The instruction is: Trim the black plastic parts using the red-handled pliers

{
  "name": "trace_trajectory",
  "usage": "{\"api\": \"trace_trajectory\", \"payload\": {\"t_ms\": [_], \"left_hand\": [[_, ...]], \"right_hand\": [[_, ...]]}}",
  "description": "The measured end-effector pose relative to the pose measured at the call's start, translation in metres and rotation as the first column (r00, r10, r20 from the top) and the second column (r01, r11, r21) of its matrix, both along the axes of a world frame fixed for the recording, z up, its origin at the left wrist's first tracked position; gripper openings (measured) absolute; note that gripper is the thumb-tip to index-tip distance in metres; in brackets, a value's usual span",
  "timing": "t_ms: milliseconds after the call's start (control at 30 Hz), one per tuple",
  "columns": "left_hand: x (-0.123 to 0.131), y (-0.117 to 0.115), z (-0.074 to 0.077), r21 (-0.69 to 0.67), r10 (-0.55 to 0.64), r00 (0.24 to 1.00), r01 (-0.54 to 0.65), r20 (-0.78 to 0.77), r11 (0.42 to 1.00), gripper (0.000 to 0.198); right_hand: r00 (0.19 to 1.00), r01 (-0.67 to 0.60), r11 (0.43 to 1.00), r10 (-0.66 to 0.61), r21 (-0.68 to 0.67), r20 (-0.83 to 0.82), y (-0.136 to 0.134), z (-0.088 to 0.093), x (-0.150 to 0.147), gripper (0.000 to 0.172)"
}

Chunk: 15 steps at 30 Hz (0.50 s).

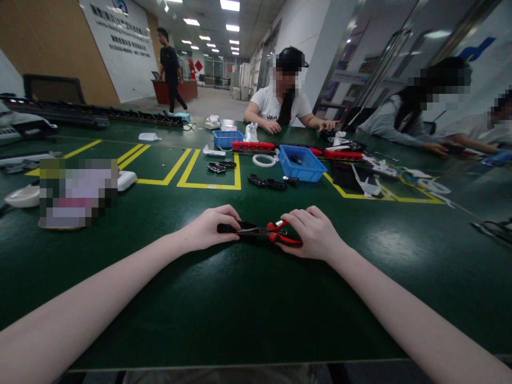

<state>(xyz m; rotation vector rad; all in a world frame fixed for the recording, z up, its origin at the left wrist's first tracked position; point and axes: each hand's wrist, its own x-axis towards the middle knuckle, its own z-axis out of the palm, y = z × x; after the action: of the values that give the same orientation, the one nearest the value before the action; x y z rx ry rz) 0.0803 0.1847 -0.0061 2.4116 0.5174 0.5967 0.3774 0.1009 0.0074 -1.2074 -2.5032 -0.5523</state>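
At your far left, a tan wall panel (56, 42) meets a white wall (124, 58) with lettering. Your glossy green table (224, 320) stretches across the view; near its left end a white mouse (22, 197) lies beside a pixelated item (76, 197). Behind, a person in black (170, 66) is mid-stride by a reddish desk (189, 92), under ceiling lights.

Yellow tape (226, 187) outlines boxes on the tabletop. Your left hand (210, 228) pinches a small black piece (226, 228) in front of them, near the middle of the table. The pliers (265, 231) reach to that piece from the right; you cannot tell here whether their tips grip it. Beyond sit a small blue tray (228, 141), black parts (266, 182) and a white ring (264, 160).

Across the table sits a person in a cap (264, 101); nearer is a blue bin (308, 173). Your right hand (314, 234) is wrapped around the pliers' red-and-black handles, which are parted. Glass panels (370, 32) rise at the right, behind a seated person in grey sleeves (390, 120).
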Motion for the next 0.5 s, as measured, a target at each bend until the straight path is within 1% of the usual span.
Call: {"api": "trace_trajectory", "payload": {"t_ms": [167, 300, 500], "left_hand": [[-0.0001, 0.0006, -0.0026, -0.004, 0.004, 1.0, -0.004, 0.002, 1.0, 0.014], [-0.0005, 0.0001, -0.0033, -0.014, 0.011, 1.0, -0.012, -0.027, 1.0, 0.017], [-0.0014, 0.002, -0.0041, -0.029, 0.003, 0.999, -0.004, -0.048, 1.0, 0.022]], "right_hand": [[0.999, 0.003, 0.999, -0.004, -0.039, -0.044, 0.0013, -0.0009, -0.0003, 0.046], [0.995, -0.004, 0.996, -0.005, -0.091, -0.096, 0.0017, -0.0012, -0.0012, 0.044], [0.983, 0.022, 0.982, -0.056, -0.186, -0.176, 0.0002, -0.0005, -0.004, 0.037]]}}
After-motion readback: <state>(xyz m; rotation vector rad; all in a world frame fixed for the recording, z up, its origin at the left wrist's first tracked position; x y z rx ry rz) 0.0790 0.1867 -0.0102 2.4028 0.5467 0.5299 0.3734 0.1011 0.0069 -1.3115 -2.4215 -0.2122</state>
